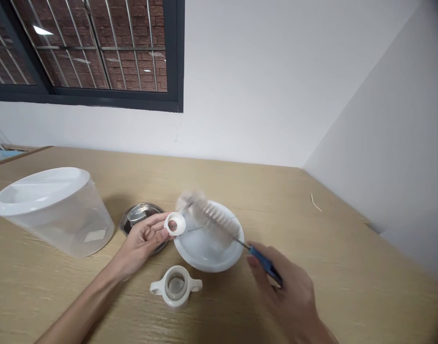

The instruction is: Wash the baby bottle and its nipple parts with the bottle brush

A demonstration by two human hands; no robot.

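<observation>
Between the fingertips of my left hand (149, 234) is a small white bottle collar ring (175, 224), its round opening turned toward me. My right hand (290, 286) grips the blue handle of a bottle brush (219, 220). The brush's pale bristles are smeared by motion and reach over a white bowl (209, 263), with the tip close to the ring. In front of the bowl stands a two-handled baby bottle (176, 286), uncapped, its mouth facing up. A round metal dish (149, 208) lies partly hidden behind my left hand, holding a clear piece.
A large translucent pitcher (71, 220) with a white lid stands at the left. A thin pale strip (315, 203) lies on the wooden table (348, 277) at the right. White walls and a barred window (97, 48) border the back.
</observation>
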